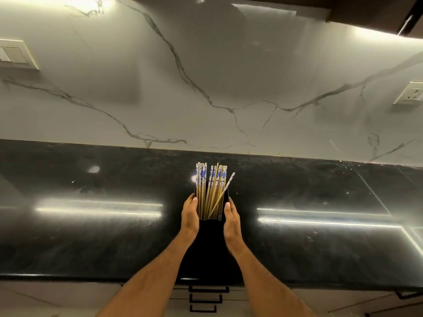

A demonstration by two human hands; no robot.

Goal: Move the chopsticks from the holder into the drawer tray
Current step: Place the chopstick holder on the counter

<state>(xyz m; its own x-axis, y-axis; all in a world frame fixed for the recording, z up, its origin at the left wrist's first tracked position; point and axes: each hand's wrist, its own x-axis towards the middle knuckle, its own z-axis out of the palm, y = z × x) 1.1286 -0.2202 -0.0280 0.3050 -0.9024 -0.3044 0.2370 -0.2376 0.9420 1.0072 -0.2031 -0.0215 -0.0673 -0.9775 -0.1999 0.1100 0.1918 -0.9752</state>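
A tall black rectangular holder (211,243) stands on the dark counter (91,236) in the middle of the view. Several wooden chopsticks (211,188) with blue-and-white patterned tops stick out of its open top; one leans out to the right. My left hand (190,216) presses flat against the holder's left side. On the opposite wall, my right hand (231,219) does the same, so the holder is clasped between both palms. The drawers (207,298) below the counter edge are closed; no tray is in sight.
A white marble backsplash (206,88) rises behind the counter. A switch plate (16,54) sits on it at the left and a socket (409,93) at the right. Three black drawer handles show under the counter edge between my forearms.
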